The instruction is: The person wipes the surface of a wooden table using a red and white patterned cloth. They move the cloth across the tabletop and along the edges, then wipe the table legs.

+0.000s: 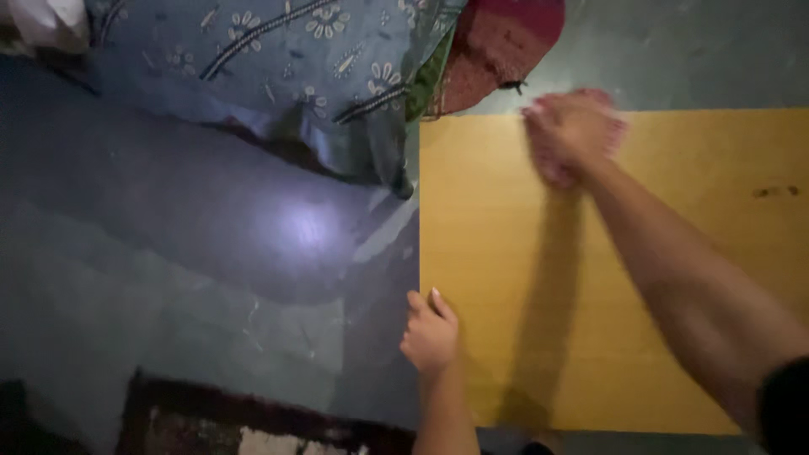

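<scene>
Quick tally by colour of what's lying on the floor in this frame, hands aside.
Yellow: 1, the flat board, left hand on its edge, right hand blurred over its far edge.
Blue: 1, patterned cloth.
Red: 1, cloth.
Dark: 1, rug.
Total: 4

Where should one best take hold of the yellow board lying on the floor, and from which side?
Probably at the left edge of the board, from the left. It lies flat, so only the edges give grip, and that edge is bare floor-side. The left hand already rests there; the blurred right hand is near the far edge.
</scene>
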